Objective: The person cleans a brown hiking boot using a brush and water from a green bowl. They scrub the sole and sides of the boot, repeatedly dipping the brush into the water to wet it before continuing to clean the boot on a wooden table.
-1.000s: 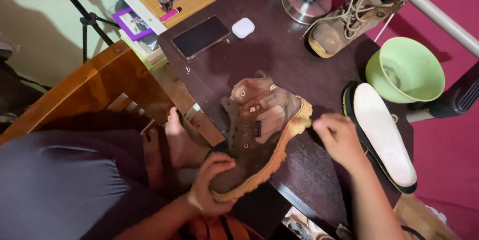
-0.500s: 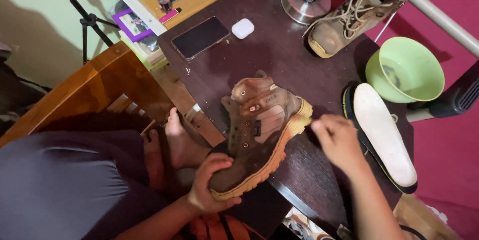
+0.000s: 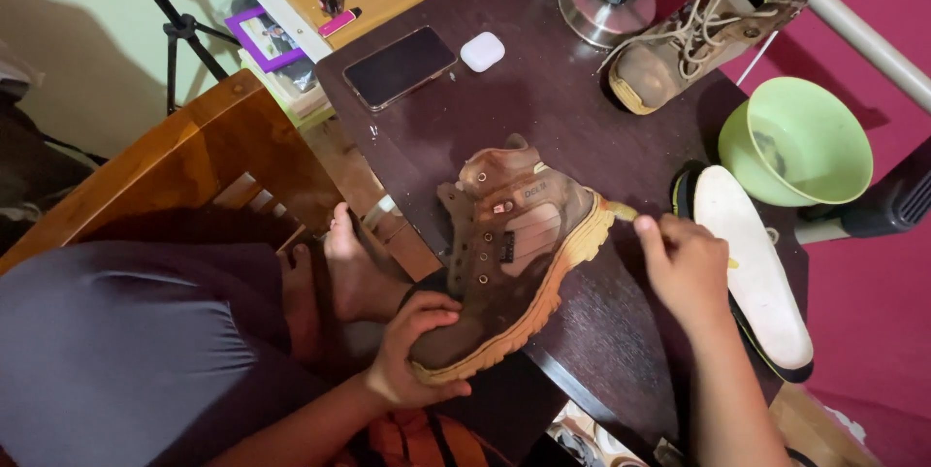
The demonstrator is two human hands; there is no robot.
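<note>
A worn brown boot [image 3: 514, 244] with a tan sole lies on its side at the front edge of a dark wooden table [image 3: 543, 89]. My left hand [image 3: 412, 351] grips its toe from below. At the heel end of the sole, my right hand [image 3: 684, 268] is pinched on a small yellowish tool [image 3: 623, 211]. The tool's tip touches the sole's edge, and the rest of it is hidden in my fingers.
A second, lighter boot [image 3: 698, 31] stands at the back right beside a metal base [image 3: 606, 1]. A green bowl [image 3: 800, 142] and a white insole [image 3: 752, 263] lie on the right. A phone [image 3: 400, 66] and a white case [image 3: 482, 51] lie farther back. A wooden chair [image 3: 194, 157] and my bare foot [image 3: 354, 273] are on the left.
The boot has turned slightly, so its upper faces up more. My right hand has shifted a little along the heel edge of the sole. My left hand keeps its grip on the toe.
</note>
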